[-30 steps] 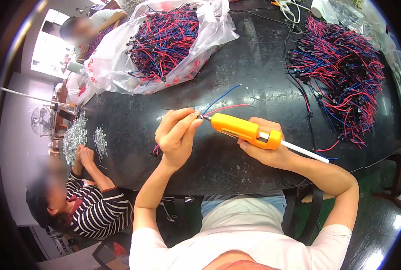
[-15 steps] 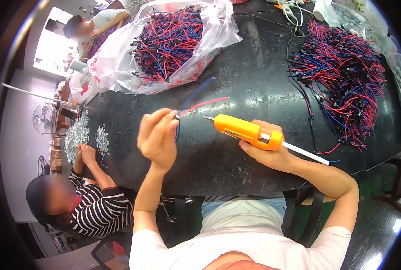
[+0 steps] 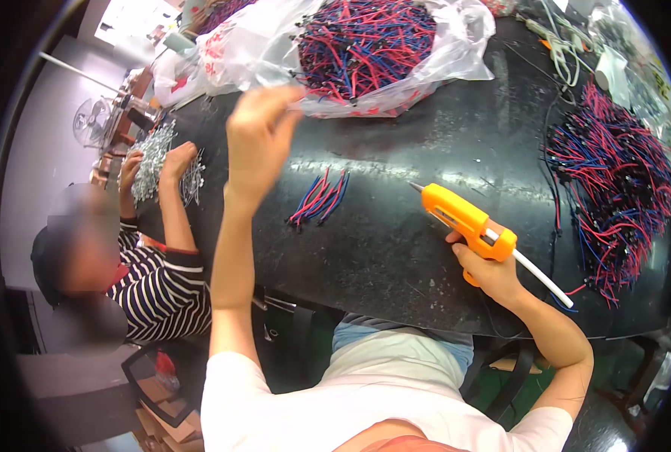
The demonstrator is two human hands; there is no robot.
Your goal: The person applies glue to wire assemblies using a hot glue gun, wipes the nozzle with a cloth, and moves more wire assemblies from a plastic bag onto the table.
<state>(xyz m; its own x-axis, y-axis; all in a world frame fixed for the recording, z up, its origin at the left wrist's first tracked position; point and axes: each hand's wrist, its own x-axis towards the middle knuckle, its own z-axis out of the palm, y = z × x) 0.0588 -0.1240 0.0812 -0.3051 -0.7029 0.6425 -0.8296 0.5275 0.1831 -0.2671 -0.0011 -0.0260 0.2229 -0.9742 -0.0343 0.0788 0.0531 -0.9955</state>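
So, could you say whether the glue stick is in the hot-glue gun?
Partly in: the white glue stick shows inside the hot-glue gun and protrudes behind.

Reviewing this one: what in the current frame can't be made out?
Head view: whether the left hand holds anything; its fingertips are blurred.
Head view: the grip area of the glue gun; the right hand mostly covers it.
Head view: the far end of the plastic bag; the top edge cuts it off.
Head view: what the co-worker's hands hold; too small.
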